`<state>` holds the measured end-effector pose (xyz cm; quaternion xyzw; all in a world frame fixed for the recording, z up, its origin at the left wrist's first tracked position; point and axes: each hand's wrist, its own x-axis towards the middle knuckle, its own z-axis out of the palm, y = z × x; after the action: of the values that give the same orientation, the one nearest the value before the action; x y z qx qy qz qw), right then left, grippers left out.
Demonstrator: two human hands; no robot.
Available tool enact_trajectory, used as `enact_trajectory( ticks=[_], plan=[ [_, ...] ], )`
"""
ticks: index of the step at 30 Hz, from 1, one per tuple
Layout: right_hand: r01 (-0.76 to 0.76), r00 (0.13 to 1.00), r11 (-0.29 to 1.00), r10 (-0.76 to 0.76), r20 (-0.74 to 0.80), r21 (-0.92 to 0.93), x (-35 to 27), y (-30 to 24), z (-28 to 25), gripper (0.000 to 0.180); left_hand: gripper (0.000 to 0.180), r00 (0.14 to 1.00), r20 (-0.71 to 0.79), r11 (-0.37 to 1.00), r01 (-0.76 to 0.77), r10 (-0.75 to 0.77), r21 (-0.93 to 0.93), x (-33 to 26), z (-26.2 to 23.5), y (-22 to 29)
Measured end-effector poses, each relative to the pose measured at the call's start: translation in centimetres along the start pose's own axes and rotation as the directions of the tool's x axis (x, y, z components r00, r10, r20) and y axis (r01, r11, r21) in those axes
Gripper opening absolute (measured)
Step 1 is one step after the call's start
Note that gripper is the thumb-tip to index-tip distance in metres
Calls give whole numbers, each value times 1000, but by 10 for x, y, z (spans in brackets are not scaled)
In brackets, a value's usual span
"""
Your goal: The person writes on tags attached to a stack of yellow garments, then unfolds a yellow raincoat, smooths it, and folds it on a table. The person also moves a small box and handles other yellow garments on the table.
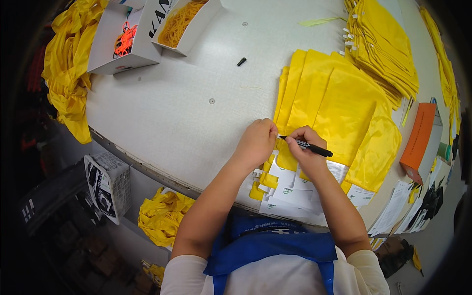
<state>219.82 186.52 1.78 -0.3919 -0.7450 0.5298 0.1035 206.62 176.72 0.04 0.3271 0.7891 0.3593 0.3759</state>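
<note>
My right hand [309, 150] is closed round a black marker [314, 147], its tip pointing left toward a small white label [280, 136]. My left hand [258, 140] pinches the label at the edge of a yellow fabric piece, just beside the marker tip. Several yellow fabric pieces [334, 105] lie fanned out and overlapping under and beyond my right hand. White printed cards [287, 194] and small labels [258, 173] stick out along their near edge. A black marker cap [241, 61] lies apart on the table [187, 123].
At the far left are a white box [123, 51] with orange and black cords and a box of yellow rubber bands [181, 23]. Another yellow fabric stack [383, 46] lies far right, an orange box [419, 140] nearer. A basket [110, 184] stands below the table edge.
</note>
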Motion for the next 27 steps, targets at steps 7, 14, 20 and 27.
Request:
enact_trajectory(
  ticks=[7, 14, 20, 27],
  plan=[
    [45, 998, 998, -47, -52, -53, -2, 1, 2, 15, 10, 1000, -2, 999, 4, -4, 35, -1, 0, 3],
    [303, 949, 907, -316, 3, -293, 4, -2, -17, 26, 11, 997, 73, 1000, 15, -13, -16, -5, -7, 23],
    [352, 933, 897, -360, 19, -266, 3, 0, -36, 30, 11, 988, 91, 988, 134, -126, -83, -7, -9, 31],
    [-26, 999, 995, 22, 40, 97, -2, -4, -11, 11, 14, 997, -28, 987, 65, -70, -147, -9, -1, 16]
  ],
)
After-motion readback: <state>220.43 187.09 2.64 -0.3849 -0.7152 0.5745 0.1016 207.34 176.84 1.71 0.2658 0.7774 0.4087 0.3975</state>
